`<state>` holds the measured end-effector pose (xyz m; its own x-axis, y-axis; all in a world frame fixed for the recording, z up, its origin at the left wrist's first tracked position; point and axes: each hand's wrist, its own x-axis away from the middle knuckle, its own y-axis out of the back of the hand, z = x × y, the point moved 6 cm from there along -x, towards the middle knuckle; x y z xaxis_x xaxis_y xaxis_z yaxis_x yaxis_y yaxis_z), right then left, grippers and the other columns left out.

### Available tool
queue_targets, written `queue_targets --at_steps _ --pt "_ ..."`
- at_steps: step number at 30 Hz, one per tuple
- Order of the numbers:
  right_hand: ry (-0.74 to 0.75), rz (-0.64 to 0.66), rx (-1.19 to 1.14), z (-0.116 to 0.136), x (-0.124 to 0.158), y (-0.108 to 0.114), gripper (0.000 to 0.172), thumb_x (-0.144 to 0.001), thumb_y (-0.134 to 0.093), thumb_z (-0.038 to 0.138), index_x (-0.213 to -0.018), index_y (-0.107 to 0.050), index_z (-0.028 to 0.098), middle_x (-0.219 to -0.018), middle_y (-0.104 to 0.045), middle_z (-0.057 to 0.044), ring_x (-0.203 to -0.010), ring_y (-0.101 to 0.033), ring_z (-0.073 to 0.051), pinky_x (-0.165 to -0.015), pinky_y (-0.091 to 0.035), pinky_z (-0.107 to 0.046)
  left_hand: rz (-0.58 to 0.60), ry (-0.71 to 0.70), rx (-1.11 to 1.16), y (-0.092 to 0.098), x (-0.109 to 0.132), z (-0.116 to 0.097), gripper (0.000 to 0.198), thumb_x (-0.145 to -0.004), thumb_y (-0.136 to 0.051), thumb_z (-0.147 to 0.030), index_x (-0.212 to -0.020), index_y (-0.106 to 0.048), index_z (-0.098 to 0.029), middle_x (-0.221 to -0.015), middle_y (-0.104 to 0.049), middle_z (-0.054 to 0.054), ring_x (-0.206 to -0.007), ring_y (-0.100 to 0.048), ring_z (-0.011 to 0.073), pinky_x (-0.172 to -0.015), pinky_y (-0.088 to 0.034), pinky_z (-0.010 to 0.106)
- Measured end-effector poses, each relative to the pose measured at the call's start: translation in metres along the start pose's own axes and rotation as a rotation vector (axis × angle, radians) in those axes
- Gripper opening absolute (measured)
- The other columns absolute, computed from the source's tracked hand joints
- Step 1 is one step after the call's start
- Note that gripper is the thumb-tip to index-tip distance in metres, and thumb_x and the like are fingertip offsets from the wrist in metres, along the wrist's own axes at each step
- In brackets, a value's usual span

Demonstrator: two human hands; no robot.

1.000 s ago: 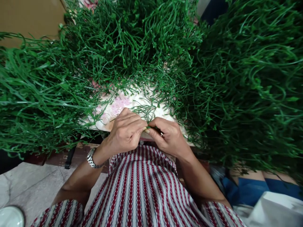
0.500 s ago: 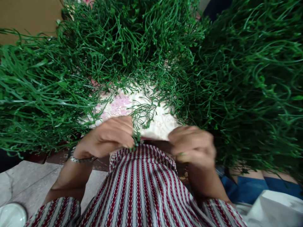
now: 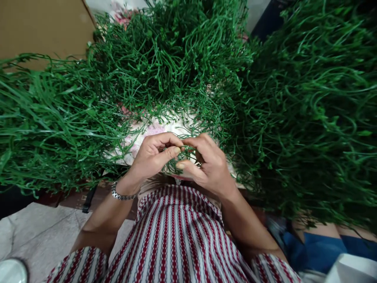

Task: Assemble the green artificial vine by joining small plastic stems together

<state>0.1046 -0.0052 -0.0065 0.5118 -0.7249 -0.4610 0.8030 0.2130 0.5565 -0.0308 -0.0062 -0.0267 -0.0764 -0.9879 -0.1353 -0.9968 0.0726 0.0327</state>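
Stems (image 3: 176, 59), thin and green, heap around flowered cloth (image 3: 176, 126). I see the left hand (image 3: 154, 155) pinching one stem (image 3: 184, 147) over it, thumb against forefinger; the right hand (image 3: 210, 165) parts thumb from forefinger, but whether it holds anything I cannot tell.

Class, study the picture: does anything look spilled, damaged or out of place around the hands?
Nothing looks damaged or spilled. One slightly untidy spot: strands of the left heap of greenery straggle over the brown front edge rather than lying neatly.
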Motion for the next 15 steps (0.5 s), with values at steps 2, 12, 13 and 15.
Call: queue_targets --at_steps 2,12,13,15 --pt "-0.017 0.055 -0.017 -0.005 -0.002 -0.007 0.025 -0.080 -0.061 0.034 -0.095 -0.054 0.015 -0.080 -0.054 -0.003 -0.075 -0.051 -0.014 -0.064 -0.041 -0.026 -0.010 -0.006 -0.004 -0.001 0.000 0.001 0.003 -0.073 -0.064 -0.019 -0.073 -0.064 -0.016 -0.066 -0.062 -0.002 -0.056 -0.053 0.0071 -0.053 -0.040 0.017" --pt "-0.034 0.142 -0.057 -0.014 0.002 -0.017 0.023 -0.082 -0.059 0.028 -0.070 -0.042 0.017 -0.068 -0.040 0.002 -0.066 -0.042 -0.010 -0.059 -0.033 -0.023 0.059 -0.126 -0.304 -0.008 0.007 -0.012 0.009 -0.077 -0.055 -0.011 -0.081 -0.060 -0.017 -0.073 -0.061 -0.002 -0.068 -0.056 0.0087 -0.065 -0.044 0.018" --pt "-0.029 0.132 -0.048 -0.013 0.002 -0.016 0.022 -0.081 -0.059 0.027 -0.071 -0.043 0.017 -0.068 -0.040 0.002 -0.066 -0.042 -0.010 -0.059 -0.033 -0.023 0.090 -0.122 -0.328 -0.009 0.007 -0.013 0.010 -0.076 -0.055 -0.010 -0.082 -0.060 -0.017 -0.074 -0.061 -0.002 -0.069 -0.056 0.0091 -0.066 -0.044 0.019" --pt "-0.024 0.109 -0.021 -0.011 0.003 -0.014 0.019 -0.082 -0.059 0.027 -0.073 -0.045 0.017 -0.068 -0.042 0.002 -0.065 -0.042 -0.011 -0.058 -0.033 -0.023 0.142 -0.100 -0.373 -0.009 0.007 -0.014 0.013 -0.074 -0.055 -0.008 -0.083 -0.058 -0.017 -0.076 -0.061 -0.001 -0.071 -0.055 0.0095 -0.066 -0.043 0.019"
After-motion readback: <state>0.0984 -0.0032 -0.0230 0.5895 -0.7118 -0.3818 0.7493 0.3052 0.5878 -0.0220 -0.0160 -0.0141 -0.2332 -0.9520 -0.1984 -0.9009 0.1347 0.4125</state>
